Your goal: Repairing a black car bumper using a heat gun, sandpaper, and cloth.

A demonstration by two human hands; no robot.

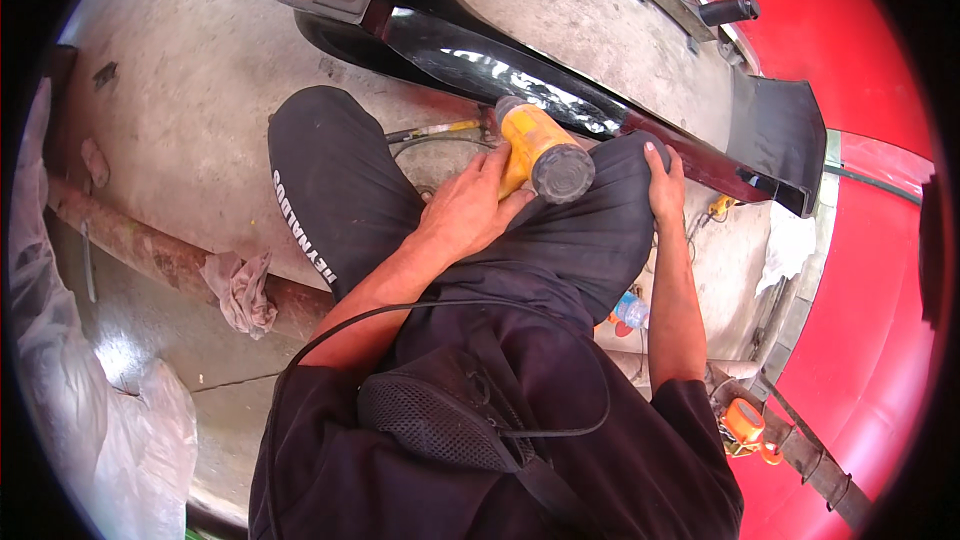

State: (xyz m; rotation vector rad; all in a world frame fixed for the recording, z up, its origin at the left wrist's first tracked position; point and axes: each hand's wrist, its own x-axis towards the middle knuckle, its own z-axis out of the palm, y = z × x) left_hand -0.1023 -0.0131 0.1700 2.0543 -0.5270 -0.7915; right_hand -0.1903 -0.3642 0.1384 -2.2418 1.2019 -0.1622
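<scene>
My left hand (468, 202) is wrapped around the handle of a yellow heat gun (537, 135) with a round black rear cap. Its dark nozzle end points away from me, toward a glossy black car bumper (500, 70) lying on the floor in front of my legs. White reflections cover part of the bumper's surface. My right hand (665, 185) rests on my right knee, fingers stretched out and holding nothing. The gun is above my lap, between my bent knees.
A red car body (860, 260) stands along the right. A reddish pipe (150, 235) with a crumpled rag (240, 290) runs at left, beside plastic sheeting (130, 440). A plastic bottle (632, 310) is beside my right thigh; an orange hoist-like device (743, 422) lies lower right.
</scene>
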